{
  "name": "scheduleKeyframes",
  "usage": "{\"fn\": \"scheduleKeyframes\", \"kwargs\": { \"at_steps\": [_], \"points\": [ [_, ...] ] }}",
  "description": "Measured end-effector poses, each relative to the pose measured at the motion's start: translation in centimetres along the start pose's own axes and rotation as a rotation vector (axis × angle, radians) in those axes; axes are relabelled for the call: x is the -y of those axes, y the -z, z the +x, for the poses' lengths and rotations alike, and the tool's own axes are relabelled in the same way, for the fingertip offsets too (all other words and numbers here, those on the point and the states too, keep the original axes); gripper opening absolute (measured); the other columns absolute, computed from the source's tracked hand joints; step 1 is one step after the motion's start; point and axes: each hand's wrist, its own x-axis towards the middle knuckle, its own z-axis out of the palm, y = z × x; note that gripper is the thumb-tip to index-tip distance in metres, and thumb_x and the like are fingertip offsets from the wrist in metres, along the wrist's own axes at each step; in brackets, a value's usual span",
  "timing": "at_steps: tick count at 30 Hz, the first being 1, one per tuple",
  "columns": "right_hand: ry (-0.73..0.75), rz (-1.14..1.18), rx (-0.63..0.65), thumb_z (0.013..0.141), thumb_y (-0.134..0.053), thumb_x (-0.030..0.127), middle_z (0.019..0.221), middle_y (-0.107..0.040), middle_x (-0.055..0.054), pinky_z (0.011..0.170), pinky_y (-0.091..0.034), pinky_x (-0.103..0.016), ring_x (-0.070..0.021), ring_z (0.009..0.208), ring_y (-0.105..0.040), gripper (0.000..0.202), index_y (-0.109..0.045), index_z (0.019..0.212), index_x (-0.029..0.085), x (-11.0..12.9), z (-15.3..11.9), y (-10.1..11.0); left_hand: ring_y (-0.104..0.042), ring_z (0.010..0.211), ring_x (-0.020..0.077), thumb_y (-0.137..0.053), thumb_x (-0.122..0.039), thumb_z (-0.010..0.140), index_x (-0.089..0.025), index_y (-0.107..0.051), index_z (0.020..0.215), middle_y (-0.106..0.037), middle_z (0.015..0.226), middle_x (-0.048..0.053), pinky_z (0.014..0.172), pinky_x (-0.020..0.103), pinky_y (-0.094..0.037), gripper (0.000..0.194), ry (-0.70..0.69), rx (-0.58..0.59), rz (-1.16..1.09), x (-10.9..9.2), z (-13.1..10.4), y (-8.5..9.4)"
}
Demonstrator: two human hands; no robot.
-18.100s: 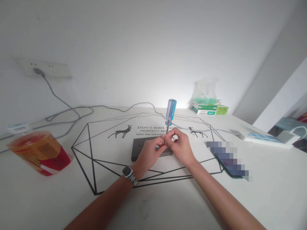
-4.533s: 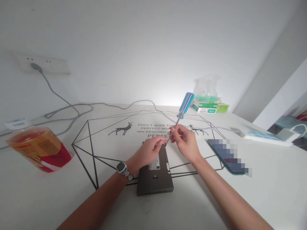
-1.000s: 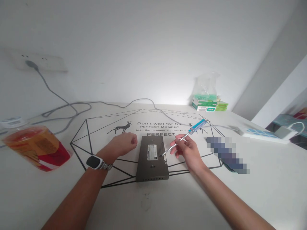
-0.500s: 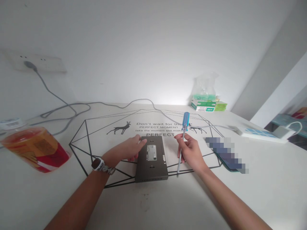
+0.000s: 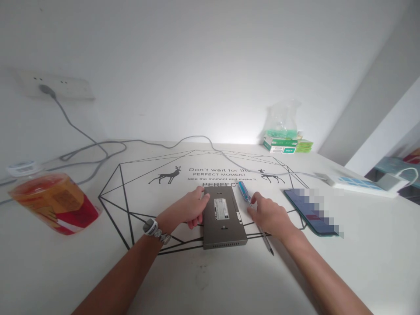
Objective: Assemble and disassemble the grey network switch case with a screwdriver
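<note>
My left hand [image 5: 190, 205], with a watch on its wrist, grips the left edge of a flat grey metal device box [image 5: 226, 234]. The box lies on the table with a white label, two small slots and a row of vent holes showing. To its right, my right hand [image 5: 271, 214] has thumb and fingers closed around the shaft of a screwdriver [image 5: 243, 190] with a clear blue handle. The screwdriver slants low over the table, handle away from me and tip toward me. Part of its shaft is hidden by my fingers.
A phone [image 5: 311, 214] lies right of my right hand. On the left stands a red and orange plastic container [image 5: 55, 203] by a white-capped bottle [image 5: 22, 168]. A grey cable [image 5: 203, 136] crosses to a white power strip [image 5: 364, 186]. Green boxes [image 5: 280, 144] stand at the wall.
The screwdriver has gone from upright to lying low, its tip swung to the right, with my right hand lower. The metal box and my left hand appear further right in view.
</note>
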Motion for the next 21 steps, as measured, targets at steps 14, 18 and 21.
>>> {"fn": "scheduleKeyframes", "kwargs": {
  "at_steps": [14,18,21],
  "points": [
    [0.369,0.098,-0.212,0.103,-0.037,0.054,0.113,-0.063,-0.017,0.074,-0.051,-0.038,-0.0320,0.110,-0.062,0.048,-0.070,0.097,0.019,2.4,-1.1,-1.8,-0.066,0.073,0.0296,-0.044,-0.058,0.092,-0.019,-0.063,0.103,-0.066,0.074,0.010,0.063,0.032,-0.043,0.044,-0.298,-0.326,0.131,1.3,1.1,-0.9],
    [0.376,0.246,-0.209,0.101,-0.042,0.053,0.119,-0.062,-0.013,0.073,-0.050,-0.037,-0.0264,0.094,-0.067,0.042,-0.068,0.108,0.020,1.6,-1.0,-1.6,-0.065,0.066,0.0282,-0.039,-0.064,0.093,-0.021,-0.060,0.105,-0.064,0.070,0.008,0.061,0.033,-0.044,0.049,-0.246,-0.305,0.018,0.8,0.8,-0.7],
    [0.404,0.565,-0.175,0.097,-0.052,0.050,0.117,-0.065,-0.009,0.071,-0.052,-0.036,-0.0198,0.076,-0.067,0.040,-0.064,0.123,0.023,1.0,-0.5,-1.7,-0.060,0.051,0.0243,-0.029,-0.070,0.095,-0.020,-0.054,0.108,-0.058,0.057,0.002,0.052,0.031,-0.042,0.058,-0.201,-0.305,-0.074,0.1,0.3,-0.5]
  ]
}}
